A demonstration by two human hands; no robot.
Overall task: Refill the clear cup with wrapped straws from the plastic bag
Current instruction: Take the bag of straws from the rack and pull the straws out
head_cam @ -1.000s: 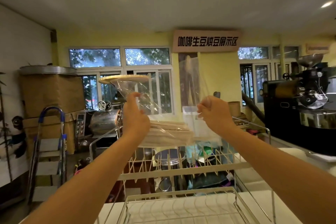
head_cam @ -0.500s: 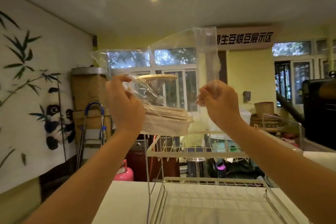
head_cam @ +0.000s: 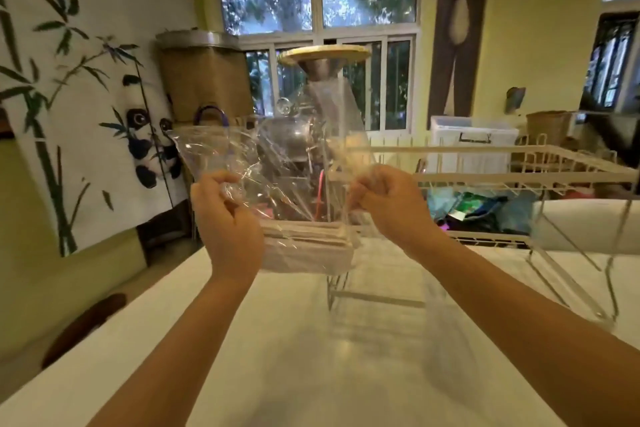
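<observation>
I hold a clear plastic bag up in front of me over the white counter. A stack of paper-wrapped straws lies flat in the bag's bottom. My left hand pinches the bag's left side and my right hand pinches its right side, so the crinkled upper part is stretched between them. No clear cup shows in this view.
A white wire dish rack stands on the white counter just behind and right of the bag. Beyond are a metal roaster with a funnel, a clear storage box, windows, and a panda mural on the left wall.
Both hands and the bag have come down from head height to just above the counter. The view has tipped down and left, and the bag's top now sags and crinkles.
</observation>
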